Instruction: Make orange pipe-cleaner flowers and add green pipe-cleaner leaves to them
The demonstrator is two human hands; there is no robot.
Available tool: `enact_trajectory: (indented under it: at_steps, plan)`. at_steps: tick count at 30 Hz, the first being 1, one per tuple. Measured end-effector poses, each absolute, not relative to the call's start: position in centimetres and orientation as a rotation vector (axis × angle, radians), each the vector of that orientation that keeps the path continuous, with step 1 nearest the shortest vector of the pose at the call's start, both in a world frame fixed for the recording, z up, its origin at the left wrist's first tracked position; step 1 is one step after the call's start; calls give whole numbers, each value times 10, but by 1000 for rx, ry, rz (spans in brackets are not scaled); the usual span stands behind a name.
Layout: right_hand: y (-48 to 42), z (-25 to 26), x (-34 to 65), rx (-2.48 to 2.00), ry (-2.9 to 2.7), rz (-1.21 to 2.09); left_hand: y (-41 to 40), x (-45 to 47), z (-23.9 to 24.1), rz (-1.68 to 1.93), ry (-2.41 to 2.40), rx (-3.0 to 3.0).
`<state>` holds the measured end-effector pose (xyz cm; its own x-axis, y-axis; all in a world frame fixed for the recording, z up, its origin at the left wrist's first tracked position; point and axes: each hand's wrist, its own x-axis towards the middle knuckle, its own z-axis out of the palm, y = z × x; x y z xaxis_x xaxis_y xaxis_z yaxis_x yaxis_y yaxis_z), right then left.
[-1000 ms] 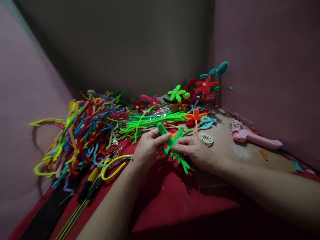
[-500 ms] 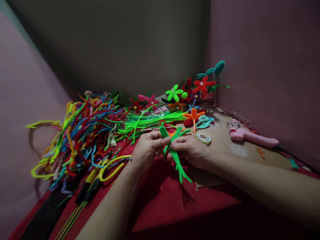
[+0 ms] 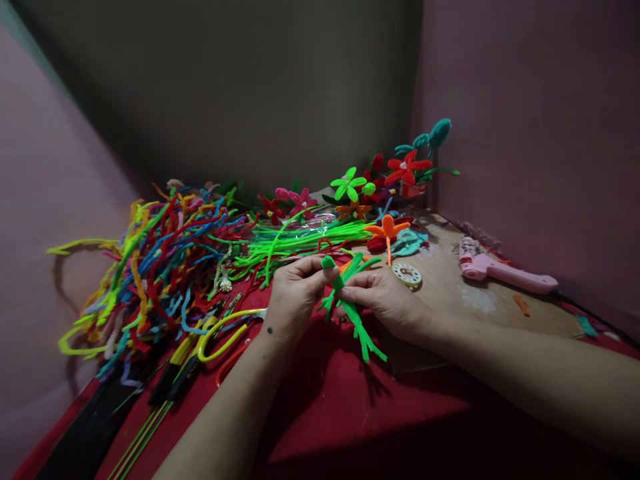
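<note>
A bright green pipe-cleaner flower piece (image 3: 353,316) is held between my two hands, its petals spread upward and its loose ends hanging down to the right. My left hand (image 3: 299,288) pinches one green petal near its tip. The thumb and fingers of my right hand (image 3: 383,295) are closed on the middle, where the petals come together. Just behind my right hand, an orange pipe-cleaner flower (image 3: 389,231) with a wrapped stem stands near a round dial-like disc (image 3: 407,275). Some of my fingertips are hidden behind the green piece.
A tangled heap of coloured pipe cleaners (image 3: 165,267) lies left. Yellow-handled scissors (image 3: 225,337) and black-and-yellow pliers (image 3: 183,363) are beside my left forearm. Green pipe cleaners (image 3: 310,239) lie behind my hands. A pink glue gun (image 3: 507,272) rests on a board (image 3: 535,320) at right.
My left hand has shifted slightly up the petal, towards its tip, and its grip has changed. The green piece has tilted a little; my right hand stays almost in place.
</note>
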<state>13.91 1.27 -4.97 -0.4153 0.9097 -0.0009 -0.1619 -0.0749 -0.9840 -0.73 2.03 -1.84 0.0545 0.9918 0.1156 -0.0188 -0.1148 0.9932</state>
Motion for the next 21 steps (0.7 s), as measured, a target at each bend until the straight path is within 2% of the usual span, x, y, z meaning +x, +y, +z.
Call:
enact_trajectory:
  at_steps: [12, 17, 21]
  plan:
    - [13, -49, 138, -805, -1339, 1700, 17, -3, -20, 1377, 1144, 1430]
    - [18, -46, 139, -655, -1185, 1587, 17, -2, -19, 1245, 1125, 1400]
    - [20, -43, 139, -582, -1068, 1511, 13, 0, -21, 923, 1034, 1359]
